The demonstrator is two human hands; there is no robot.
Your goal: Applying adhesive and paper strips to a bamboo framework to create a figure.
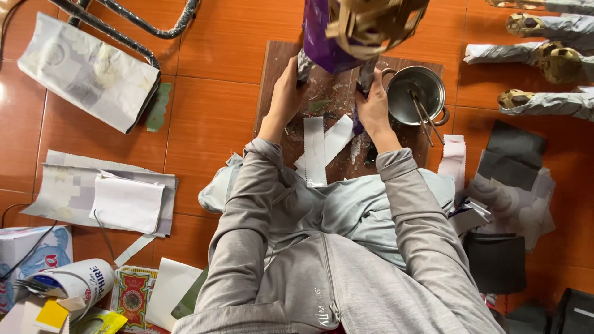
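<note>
On the brown wooden work board (pixel 281 74) at twelve o'clock, the left hand (pixel 286 93) and the right hand (pixel 374 106) gripped the lower sides of a tall purple paper-wrapped object topped with woven tan strips (pixel 346 31), fingers closed around its base, holding it upright between them. White paper strips (pixel 315 151) lay on the board at six o'clock of the hands. A round steel pot with two thin sticks inside (pixel 416 94) stood just beside the right hand, at three o'clock. Several finished-looking wrapped pieces with woven tops (pixel 544 59) lay at two o'clock on the orange tiled floor (pixel 210 105), so the work seemed partly done; loose cut paper remained, and this piece looked unfinished
</note>
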